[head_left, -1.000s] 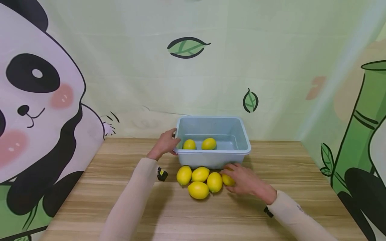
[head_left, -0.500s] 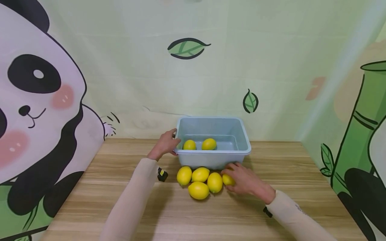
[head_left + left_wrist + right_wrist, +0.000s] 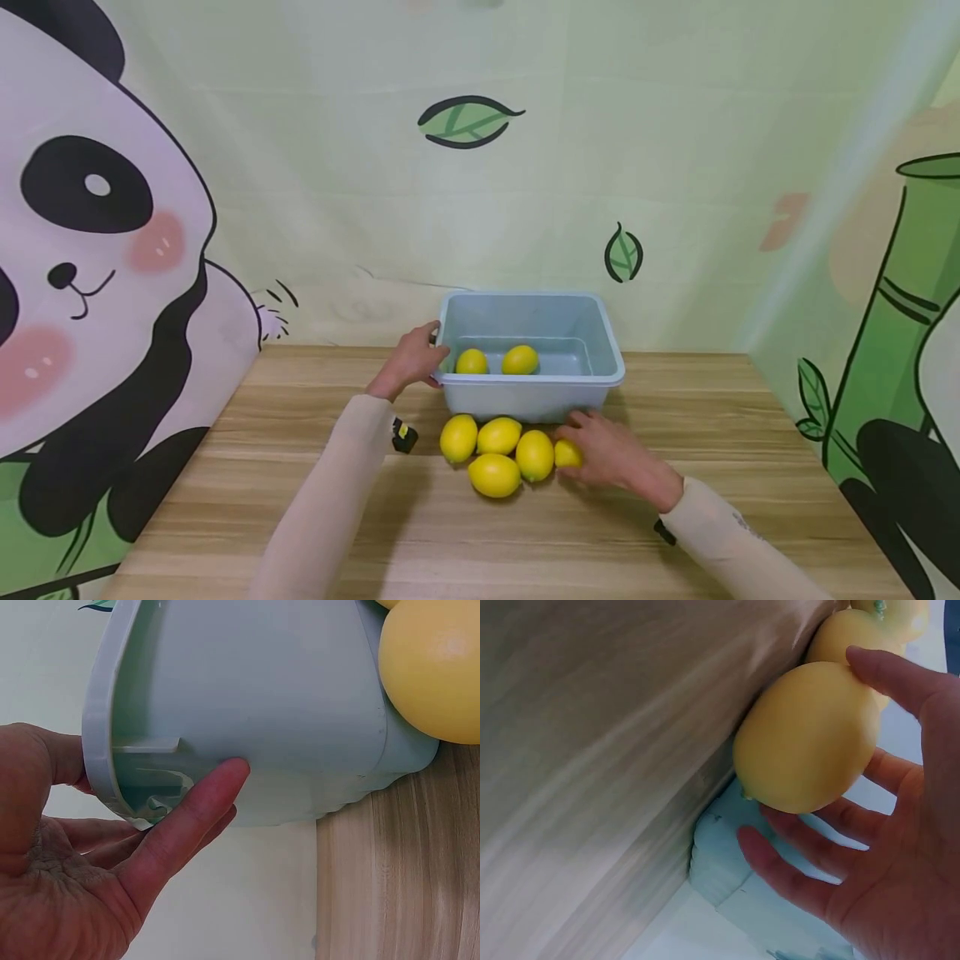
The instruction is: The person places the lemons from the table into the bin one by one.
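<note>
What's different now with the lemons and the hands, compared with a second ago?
Very little. The right hand has shifted slightly at the rightmost lemon, its fingertips a touch farther right. Nothing was visibly picked up or let go. The left hand still holds the blue plastic tub; the two lemons inside and the other four lemons on the table stayed put.

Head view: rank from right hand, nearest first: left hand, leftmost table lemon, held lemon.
1. Held lemon: in the right hand.
2. Leftmost table lemon: before the bin.
3. Left hand: at the bin's left end.
</note>
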Available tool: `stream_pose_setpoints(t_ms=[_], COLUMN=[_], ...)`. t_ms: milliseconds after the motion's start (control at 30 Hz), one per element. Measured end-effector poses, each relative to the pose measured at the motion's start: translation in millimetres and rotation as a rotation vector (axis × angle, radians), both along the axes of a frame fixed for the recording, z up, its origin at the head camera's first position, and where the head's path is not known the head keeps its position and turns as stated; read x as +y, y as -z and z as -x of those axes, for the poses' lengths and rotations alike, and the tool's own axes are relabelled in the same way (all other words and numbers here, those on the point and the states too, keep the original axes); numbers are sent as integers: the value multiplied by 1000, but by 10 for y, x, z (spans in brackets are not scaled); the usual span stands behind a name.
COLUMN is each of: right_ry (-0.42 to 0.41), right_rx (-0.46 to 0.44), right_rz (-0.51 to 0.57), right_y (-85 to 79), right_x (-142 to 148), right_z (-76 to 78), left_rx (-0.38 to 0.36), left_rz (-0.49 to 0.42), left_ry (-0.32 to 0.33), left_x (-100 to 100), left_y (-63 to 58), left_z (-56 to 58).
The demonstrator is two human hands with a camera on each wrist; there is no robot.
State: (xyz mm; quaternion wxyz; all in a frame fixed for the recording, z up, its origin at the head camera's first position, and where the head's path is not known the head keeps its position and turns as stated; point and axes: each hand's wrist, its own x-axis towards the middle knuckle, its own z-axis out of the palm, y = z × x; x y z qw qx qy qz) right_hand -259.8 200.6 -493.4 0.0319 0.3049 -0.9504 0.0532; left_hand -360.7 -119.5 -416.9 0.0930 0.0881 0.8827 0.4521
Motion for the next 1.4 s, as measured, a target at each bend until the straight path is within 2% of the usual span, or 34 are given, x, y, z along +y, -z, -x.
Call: stream_pose_setpoints(t_ms=[333,900,1200,1400], right_ry=[-31,-58,-42,-47], right_rx=[-136,-115,-125,-94], right_rz=[13,-28,11,15], right_y=[65,103,-36,-109], right_x=[-15,14,1,-20], right_z=[4,-1,-78,-118], left_rx=[3,2,1,-3], left_rz=[-1,-1,-1,-3], left_ry=[8,5,4,4], left_x=[-2,1,8,0], left_y=[-13,-9,-28,-16], left_z=[-5,0,-20,-16])
